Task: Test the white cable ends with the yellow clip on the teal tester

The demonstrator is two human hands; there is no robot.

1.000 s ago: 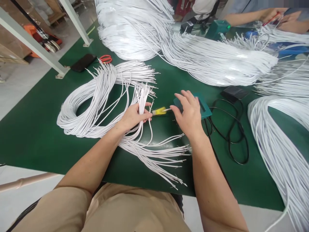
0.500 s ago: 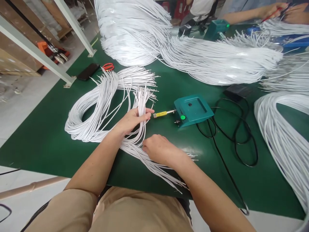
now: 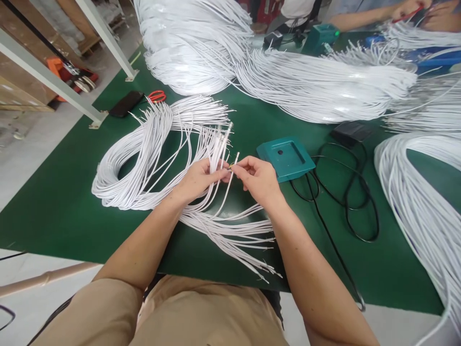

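My left hand is closed round a bunch of white cable ends that rise from a large white cable coil on the green table. My right hand pinches a single white cable close to its stripped tip, right beside the left hand's fingers. A teal box device sits just right of my right hand, which hides the yellow-handled tool sticking out of its left side. More loose cable ends fan out below my hands.
Black cords loop right of the teal box. Large white cable bundles lie across the back and right. Red-handled scissors and a black phone lie at the far left. Another person's hands work at the far right.
My right hand rose from the loose cables near the table edge, carrying one cable up to meet my left hand. The left hand stayed on its bunch.
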